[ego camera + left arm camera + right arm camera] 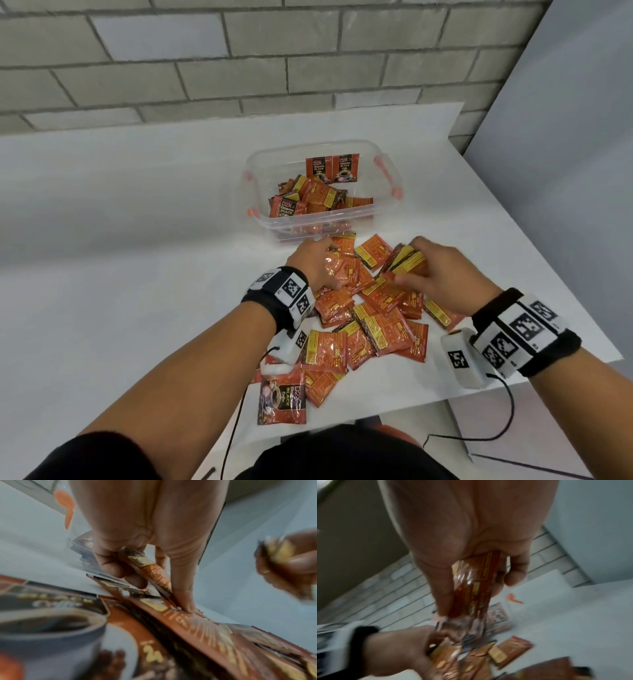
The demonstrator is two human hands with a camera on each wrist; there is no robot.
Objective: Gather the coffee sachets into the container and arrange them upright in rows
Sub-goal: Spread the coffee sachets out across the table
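Loose coffee sachets [363,329] are heaped on the white table [120,240], at 6 o'clock of the clear container [394,178]. Sachets are clutched by the left hand [315,263] and right hand [442,270].

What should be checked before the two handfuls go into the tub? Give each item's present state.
1. Right hand grips a bundle of sachets: ok.
2. Left hand holds sachets: ok.
3. Container open, no lid in the way: ok.
4. Free floor space inside the container: not ok, loose sachets lie across it.
5. Sachets inside standing in rows: not ok, only two upright sachets at the far wall.
6. Held sachets all facing one way: cannot tell.
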